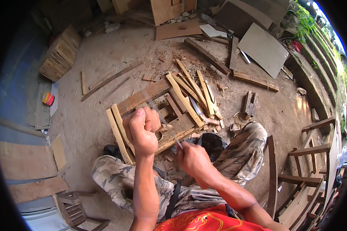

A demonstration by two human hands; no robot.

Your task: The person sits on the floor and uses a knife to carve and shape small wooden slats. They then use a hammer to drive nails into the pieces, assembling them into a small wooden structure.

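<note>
My left hand [143,129] is closed in a fist above a low wooden work board [144,94]. A small pale wooden end [165,127] shows beside its fingers; I cannot tell whether the fist holds it. Closed around the near end of a long, narrow metal tool [176,139] is my right hand [194,158]. The tool slants away to the upper left, passing close by the left fist, and its exact kind is unclear. Pale shaped wood strips [119,133] lie left of the fist. More such strips [186,101] rest on the board's right side.
My legs in camouflage trousers [241,154] flank the board. Right of the strips lies a metal blade [196,106]. Dark timber beams [207,56] and a flat panel [264,50] lie farther off. Wooden frames [308,181] stand at right, a slatted stack [60,54] at far left.
</note>
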